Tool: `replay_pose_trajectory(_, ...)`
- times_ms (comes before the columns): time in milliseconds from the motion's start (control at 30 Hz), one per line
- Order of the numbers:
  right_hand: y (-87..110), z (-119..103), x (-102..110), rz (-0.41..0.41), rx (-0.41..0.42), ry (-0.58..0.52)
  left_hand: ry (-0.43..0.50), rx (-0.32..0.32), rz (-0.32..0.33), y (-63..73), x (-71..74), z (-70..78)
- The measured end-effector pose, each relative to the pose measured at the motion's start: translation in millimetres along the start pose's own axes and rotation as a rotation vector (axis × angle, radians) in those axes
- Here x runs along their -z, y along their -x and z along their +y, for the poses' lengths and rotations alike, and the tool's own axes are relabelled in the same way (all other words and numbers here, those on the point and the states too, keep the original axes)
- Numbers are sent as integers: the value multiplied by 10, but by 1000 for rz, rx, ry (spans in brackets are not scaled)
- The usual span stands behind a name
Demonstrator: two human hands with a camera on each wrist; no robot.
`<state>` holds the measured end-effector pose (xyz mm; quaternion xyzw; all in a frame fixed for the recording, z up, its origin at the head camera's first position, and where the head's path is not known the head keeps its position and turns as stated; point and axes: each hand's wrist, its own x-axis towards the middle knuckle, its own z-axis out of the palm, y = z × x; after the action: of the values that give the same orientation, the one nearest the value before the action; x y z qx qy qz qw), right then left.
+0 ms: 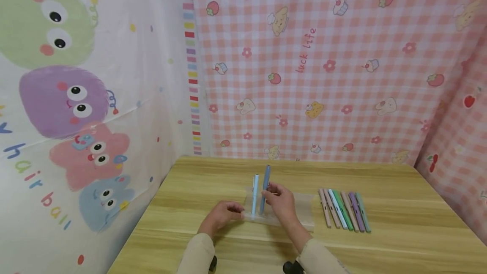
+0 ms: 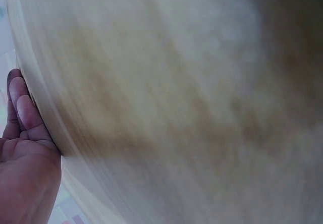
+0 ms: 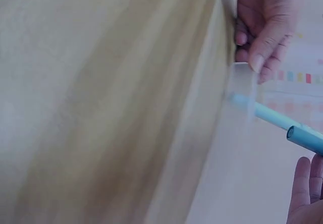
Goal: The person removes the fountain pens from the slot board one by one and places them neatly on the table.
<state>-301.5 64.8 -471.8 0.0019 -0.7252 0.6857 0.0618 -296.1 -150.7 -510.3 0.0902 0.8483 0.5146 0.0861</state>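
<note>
On the table lies a clear plastic holder [image 1: 298,207], flat and see-through. A light blue pen [image 1: 255,195] stands upright in its left part. My right hand [image 1: 282,202] pinches a darker blue pen [image 1: 266,176] upright just to the right of it. In the right wrist view the lower end of this pen [image 3: 303,138] looks slightly apart from the holder. My left hand [image 1: 224,215] holds the holder's left end; the right wrist view shows its thumb [image 3: 267,47] at the corner. The left wrist view shows only part of that hand [image 2: 28,148].
Several capped pens [image 1: 344,210], in brownish pink, light blue, green, purple and teal, lie side by side right of the holder. The wood-grain table [image 1: 182,189] ends at a checked pink curtain [image 1: 304,96]. A white cartoon curtain [image 1: 152,96] hangs at the left.
</note>
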Motion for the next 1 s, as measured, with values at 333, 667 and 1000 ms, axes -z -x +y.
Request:
replay_pose_trajectory(333, -121, -243, 213, -17, 7, -58, 19, 1, -5, 18, -2, 27)
replay_pose_trajectory(667, -286, -369, 585, 1, -47, -16, 28, -7, 0, 31, -10, 36)
replay_pose_trajectory(1000, -372, -476, 991, -15, -58, 30, 36, -8, -1, 12, -14, 30)
